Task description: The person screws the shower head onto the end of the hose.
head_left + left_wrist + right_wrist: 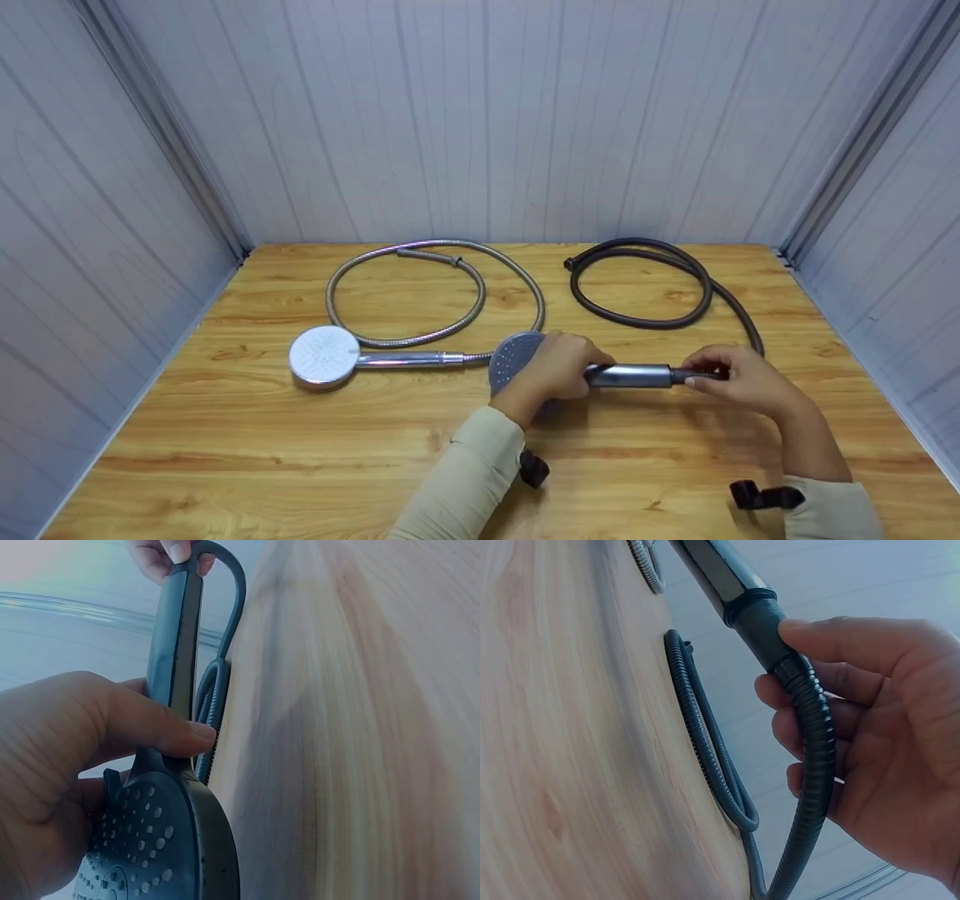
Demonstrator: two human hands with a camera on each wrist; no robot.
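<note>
My left hand (553, 367) grips a dark grey shower head (161, 840) at its neck, thumb across the handle. The spray face with its pale nozzles shows below that hand in the left wrist view. At the handle's far end, my right hand (739, 379) pinches the connector (765, 634) of a black shower hose (816, 727) between thumb and fingers. The connector meets the handle end; whether it is screwed tight I cannot tell. From there the hose bends down to a loop on the table.
To the left lies a chrome shower head (325, 355) with a white face. Its silver hose (435, 244) coils behind it and runs near my left hand. Ribbed white wall panels (480, 120) enclose the wooden table (300, 465) at the back and both sides.
</note>
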